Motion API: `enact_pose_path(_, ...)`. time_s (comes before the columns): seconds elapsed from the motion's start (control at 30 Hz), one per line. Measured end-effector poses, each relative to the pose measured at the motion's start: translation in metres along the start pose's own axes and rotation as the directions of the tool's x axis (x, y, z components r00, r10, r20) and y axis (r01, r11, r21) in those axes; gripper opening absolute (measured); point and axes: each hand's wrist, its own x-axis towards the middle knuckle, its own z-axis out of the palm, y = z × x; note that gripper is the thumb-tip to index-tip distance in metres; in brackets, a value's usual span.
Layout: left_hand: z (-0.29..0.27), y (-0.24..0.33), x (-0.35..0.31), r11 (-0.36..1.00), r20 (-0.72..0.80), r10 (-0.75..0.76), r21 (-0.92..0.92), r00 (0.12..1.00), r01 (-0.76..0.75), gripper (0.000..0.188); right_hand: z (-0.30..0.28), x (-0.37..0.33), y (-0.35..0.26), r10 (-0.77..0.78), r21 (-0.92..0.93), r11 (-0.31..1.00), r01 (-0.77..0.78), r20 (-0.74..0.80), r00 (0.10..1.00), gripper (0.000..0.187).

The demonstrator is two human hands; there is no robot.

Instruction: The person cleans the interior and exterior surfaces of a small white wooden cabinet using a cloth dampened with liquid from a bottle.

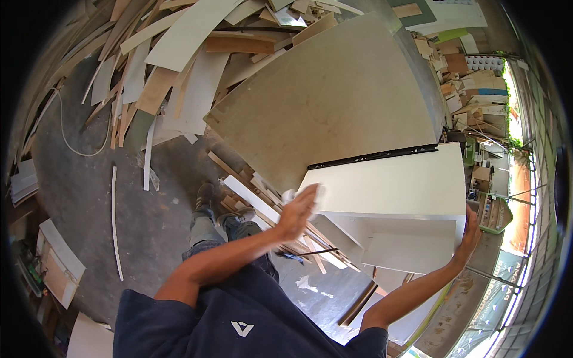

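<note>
A white open-fronted cabinet (412, 235) rests at the right on a large tan board. A black drawer slide (373, 156) lies along the far edge of its white upper panel. My left hand (298, 212) is closed round a crumpled white cloth (289, 196), blurred by motion, beside the panel's left end. Part of the cloth is hidden by the fingers. At the cabinet's right side, my right hand (470, 231) grips the edge of the side panel, its fingers reaching along the outside.
The broad tan board (334, 89) extends beyond the cabinet. Long offcuts (191, 36) are heaped at the far left. Wood strips (253, 197) lie near my feet, and a white strip (116, 224) lies on the grey floor. More scraps (477, 89) are stacked at the far right.
</note>
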Motion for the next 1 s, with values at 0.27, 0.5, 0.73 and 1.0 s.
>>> enact_pose_path(0.27,-0.025,-0.046,0.049,0.965,0.135,-0.078,0.260,0.988,0.041,0.033,-0.001,0.011,0.010,-0.008,0.015,1.000,0.009,-0.034,0.999,0.062)
enact_pose_path(0.5,-0.016,-0.016,-0.024,0.992,0.004,0.053,0.110,0.999,-0.053,0.047,0.001,0.022,0.010,-0.028,-0.027,0.999,0.027,-0.023,0.999,0.062)
enact_pose_path(0.73,0.047,0.091,0.048,0.910,-0.145,0.411,0.132,0.900,-0.394,0.061,-0.004,0.037,0.016,0.009,0.019,1.000,-0.009,-0.017,1.000,0.063)
enact_pose_path(1.0,0.069,0.116,0.086,0.726,-0.236,0.684,0.319,0.690,-0.610,0.054,-0.012,0.044,0.025,0.002,0.041,0.999,0.002,-0.079,0.997,0.056)
